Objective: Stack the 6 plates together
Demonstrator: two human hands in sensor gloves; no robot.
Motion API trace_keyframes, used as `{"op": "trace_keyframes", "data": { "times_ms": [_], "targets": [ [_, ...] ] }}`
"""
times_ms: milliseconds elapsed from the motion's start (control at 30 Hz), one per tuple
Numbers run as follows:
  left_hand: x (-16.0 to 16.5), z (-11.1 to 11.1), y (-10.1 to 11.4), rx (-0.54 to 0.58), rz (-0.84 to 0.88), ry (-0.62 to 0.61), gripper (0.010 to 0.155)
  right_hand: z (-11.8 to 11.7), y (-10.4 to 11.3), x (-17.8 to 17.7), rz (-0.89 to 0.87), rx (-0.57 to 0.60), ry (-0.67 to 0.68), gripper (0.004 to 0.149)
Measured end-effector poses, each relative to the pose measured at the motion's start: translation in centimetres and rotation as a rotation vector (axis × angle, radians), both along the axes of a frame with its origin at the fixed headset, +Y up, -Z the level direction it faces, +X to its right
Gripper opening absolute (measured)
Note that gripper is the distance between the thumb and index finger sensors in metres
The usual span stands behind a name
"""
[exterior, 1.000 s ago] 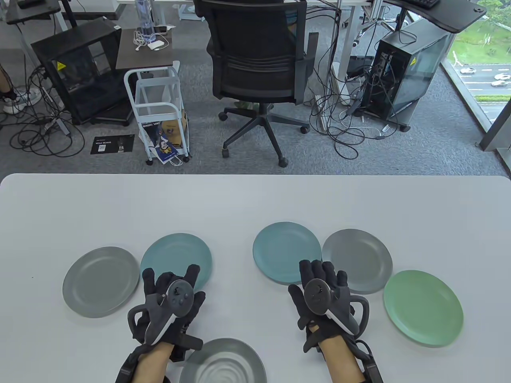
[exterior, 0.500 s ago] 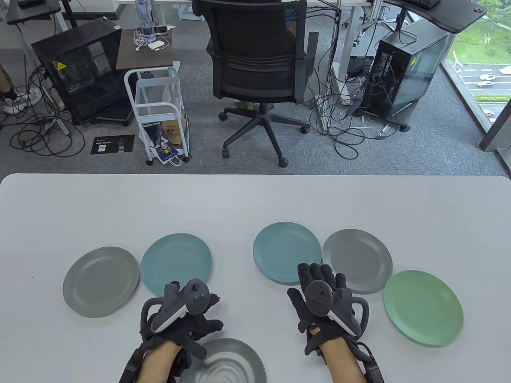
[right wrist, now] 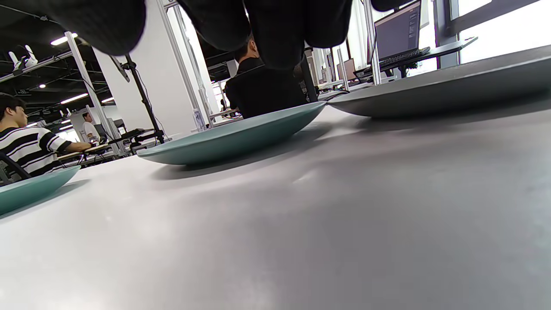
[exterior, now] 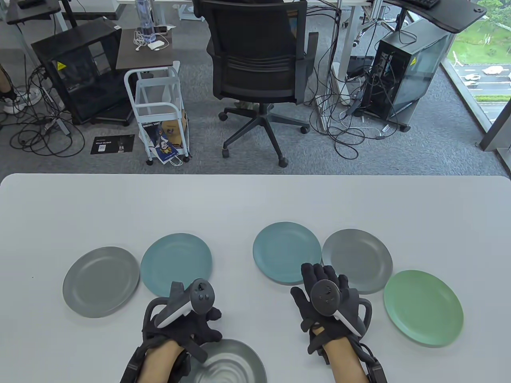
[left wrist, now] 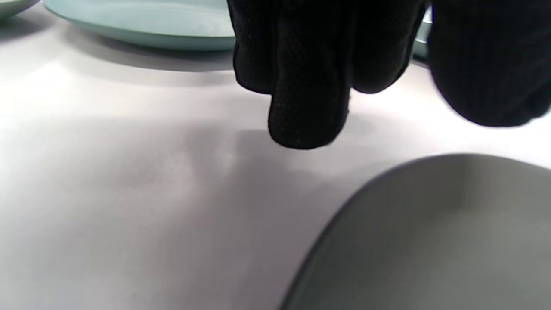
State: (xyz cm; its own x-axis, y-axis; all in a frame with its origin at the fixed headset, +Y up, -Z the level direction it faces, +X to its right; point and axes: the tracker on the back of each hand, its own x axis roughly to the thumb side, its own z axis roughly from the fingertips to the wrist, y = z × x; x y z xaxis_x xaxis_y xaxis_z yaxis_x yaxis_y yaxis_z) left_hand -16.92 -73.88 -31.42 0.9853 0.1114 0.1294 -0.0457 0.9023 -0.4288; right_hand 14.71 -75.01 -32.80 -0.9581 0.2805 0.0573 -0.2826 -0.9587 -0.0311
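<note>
Your left hand (exterior: 181,319) hangs over the far-left rim of the near grey plate (exterior: 227,361), fingers curled down and loosely apart, holding nothing; in the left wrist view the fingertips (left wrist: 308,116) look to be just off the table (exterior: 255,199) beside that rim, though whether they touch it I cannot tell. Your right hand (exterior: 327,299) rests flat and spread near the front edge of the right blue plate (exterior: 285,251), holding nothing either. All six plates lie single and unstacked: the left grey plate (exterior: 100,281) and the left blue plate (exterior: 175,261) nearly rim to rim, the right blue plate against the right grey plate (exterior: 357,259), the green plate (exterior: 423,307) just beside that one, and the near grey plate alone at the front edge. The risk from here is the low rim: if your fingers slide over it rather than under, the plate may skate toward you and off the table, which is close behind it. A one-sided pinch could also let it tip and clatter. The near grey plate is cut off by the bottom of the table view, so how much overhangs the edge is unknown, and the tracker hides your left thumb.
</note>
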Motion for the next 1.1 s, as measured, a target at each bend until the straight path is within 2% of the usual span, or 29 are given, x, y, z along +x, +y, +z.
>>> {"op": "trace_keyframes", "data": {
  "times_ms": [133,267,333,600,833,967,1100],
  "targets": [
    [1.5,0.2,-1.0,-0.049,-0.114,-0.055,0.067,-0.1,-0.3,-0.2,-0.002,-0.016,0.013,0.068],
    [1.9,0.0,-1.5,-0.069,-0.127,-0.067,0.052,-0.2,-0.4,-0.3,0.001,-0.023,0.020,0.068],
    [1.8,0.0,-1.7,-0.086,-0.114,-0.067,0.046,-0.2,-0.4,-0.3,-0.005,-0.024,0.023,0.068],
    [0.8,-0.1,-1.7,-0.177,0.021,-0.056,0.041,-0.1,-0.2,-0.6,-0.026,-0.027,0.050,0.068],
    [-1.1,-0.5,-0.9,-0.135,0.137,0.002,0.042,0.4,0.5,-1.5,-0.090,0.017,0.113,0.066],
    [-1.9,-0.6,-0.4,-0.086,0.202,0.026,0.043,0.7,1.0,-2.4,-0.157,0.051,0.191,0.064],
    [-2.6,-0.8,-0.1,-0.048,0.220,0.048,0.043,0.9,1.3,-3.7,-0.234,0.034,0.296,0.064]
  ]
}}
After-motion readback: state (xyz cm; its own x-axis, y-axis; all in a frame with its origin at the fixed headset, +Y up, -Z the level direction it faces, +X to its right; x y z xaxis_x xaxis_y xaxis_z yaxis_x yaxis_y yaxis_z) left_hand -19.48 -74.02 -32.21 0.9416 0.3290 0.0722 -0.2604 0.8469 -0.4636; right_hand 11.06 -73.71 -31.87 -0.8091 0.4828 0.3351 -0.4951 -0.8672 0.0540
